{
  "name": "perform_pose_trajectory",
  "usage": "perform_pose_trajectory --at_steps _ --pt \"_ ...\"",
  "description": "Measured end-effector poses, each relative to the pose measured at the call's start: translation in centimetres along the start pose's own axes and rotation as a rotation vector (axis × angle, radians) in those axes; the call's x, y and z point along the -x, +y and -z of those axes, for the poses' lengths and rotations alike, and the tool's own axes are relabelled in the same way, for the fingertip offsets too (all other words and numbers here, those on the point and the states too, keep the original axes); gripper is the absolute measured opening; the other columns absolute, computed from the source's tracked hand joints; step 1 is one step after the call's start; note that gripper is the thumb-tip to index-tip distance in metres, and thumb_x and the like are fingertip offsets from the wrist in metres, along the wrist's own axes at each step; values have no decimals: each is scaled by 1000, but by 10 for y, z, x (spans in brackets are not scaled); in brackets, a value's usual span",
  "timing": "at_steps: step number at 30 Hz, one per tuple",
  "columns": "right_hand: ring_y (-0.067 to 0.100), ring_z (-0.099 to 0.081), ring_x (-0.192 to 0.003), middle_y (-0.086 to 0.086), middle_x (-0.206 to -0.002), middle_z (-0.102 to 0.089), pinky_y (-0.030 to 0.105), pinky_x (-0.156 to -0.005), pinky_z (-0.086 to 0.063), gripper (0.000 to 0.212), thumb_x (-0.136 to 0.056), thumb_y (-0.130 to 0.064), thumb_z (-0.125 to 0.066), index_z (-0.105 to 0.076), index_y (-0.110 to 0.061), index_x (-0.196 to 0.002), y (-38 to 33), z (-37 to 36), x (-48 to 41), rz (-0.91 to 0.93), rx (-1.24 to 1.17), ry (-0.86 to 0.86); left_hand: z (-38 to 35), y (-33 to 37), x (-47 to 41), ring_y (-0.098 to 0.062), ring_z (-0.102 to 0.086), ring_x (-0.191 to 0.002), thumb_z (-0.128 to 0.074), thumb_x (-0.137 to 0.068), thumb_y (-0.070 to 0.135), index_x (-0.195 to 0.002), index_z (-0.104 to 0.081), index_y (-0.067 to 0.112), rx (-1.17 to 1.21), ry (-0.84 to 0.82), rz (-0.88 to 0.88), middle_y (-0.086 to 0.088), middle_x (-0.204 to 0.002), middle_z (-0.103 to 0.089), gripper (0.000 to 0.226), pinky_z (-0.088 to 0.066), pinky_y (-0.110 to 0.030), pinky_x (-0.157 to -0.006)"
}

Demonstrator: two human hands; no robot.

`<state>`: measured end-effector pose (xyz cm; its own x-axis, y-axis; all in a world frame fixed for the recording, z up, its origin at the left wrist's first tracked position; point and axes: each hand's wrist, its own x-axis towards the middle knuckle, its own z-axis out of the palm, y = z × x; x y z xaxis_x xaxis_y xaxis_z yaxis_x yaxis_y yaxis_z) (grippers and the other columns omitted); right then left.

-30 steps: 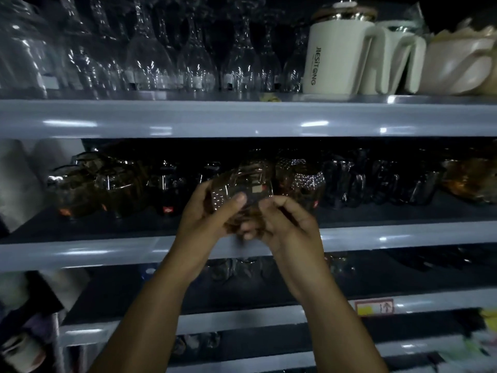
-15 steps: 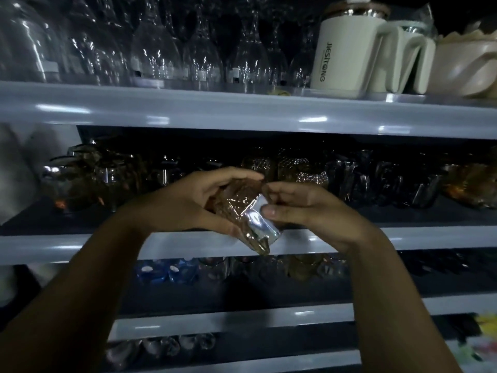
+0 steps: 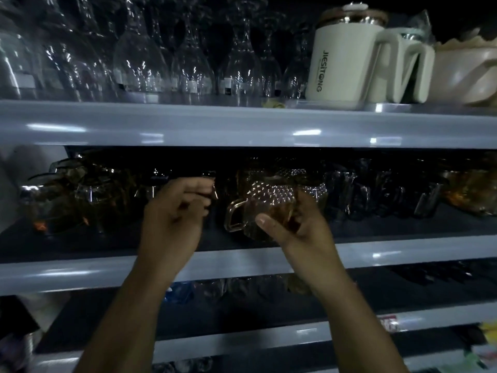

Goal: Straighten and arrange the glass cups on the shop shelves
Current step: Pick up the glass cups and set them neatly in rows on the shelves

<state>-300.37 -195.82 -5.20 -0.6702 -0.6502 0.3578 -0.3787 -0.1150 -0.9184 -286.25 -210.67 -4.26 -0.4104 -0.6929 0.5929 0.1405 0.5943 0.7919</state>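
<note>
At the left end of the middle shelf (image 3: 80,273), dark glass teapots (image 3: 61,200) are sitting packed together, set back from the front edge. A bare strip of shelf is lying open in front of them along that edge. Above, stemmed glasses (image 3: 139,57) are crowding the left half of the top shelf (image 3: 161,125), bowls down, close to its front edge.

The left hand (image 3: 172,219) is hovering over the middle shelf's front edge, fingers loosely curled and gripping nothing; its fingertips are close to a dark glass (image 3: 208,184) behind, though contact cannot be told.

Just to its right, the amber studded cup (image 3: 269,205) is sitting near the middle of the shelf's front edge, handle pointing left. The right hand (image 3: 298,227) is wrapping around its right side, thumb pressing the front wall. More studded cups (image 3: 312,184) are standing directly behind.

Further right, dark mugs (image 3: 382,195) are filling the shelf, with open room before them. A white mug (image 3: 344,60) is standing at the top shelf's right end.
</note>
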Motion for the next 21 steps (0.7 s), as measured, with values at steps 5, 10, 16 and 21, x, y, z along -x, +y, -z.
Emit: perform_pose_trajectory --at_steps 5,10,16,21 --pt "12 -54 -126 -6 -136 -55 35 -108 -46 80 -78 -40 -83 -43 -26 -145 25 -28 0 125 257 216 -25 10 28 2 -66 -95 -62 -91 9 -114 -71 22 -149 -85 1 10 -112 -66 28 -51 -11 -80" --pt "22 -45 -131 3 -141 -45 41 -108 -43 83 -85 -39 -79 -35 -15 -151 25 -42 8 166 391 310 -38 9 37 0 -65 -105 -65 -93 12 -130 -67 14 -172 -97 -26 9 -127 -55 36 -53 -18 -93" --pt "32 -52 -120 13 -134 -53 50 -99 -48 73 -83 -24 -75 -41 -7 -145 29 -41 0 186 468 277 -49 5 41 4 -60 -108 -67 -92 12 -138 -60 15 -164 -67 -8 9 -127 -52 47 -50 -17 -96" --pt "20 -70 -100 4 -113 -72 32 -82 -57 63 -87 -20 -76 -47 -13 -142 26 -30 -1 152 413 144 -47 -2 40 -1 -58 -112 -67 -92 14 -143 -54 17 -178 -111 -5 7 -129 -49 53 -51 -24 -101"
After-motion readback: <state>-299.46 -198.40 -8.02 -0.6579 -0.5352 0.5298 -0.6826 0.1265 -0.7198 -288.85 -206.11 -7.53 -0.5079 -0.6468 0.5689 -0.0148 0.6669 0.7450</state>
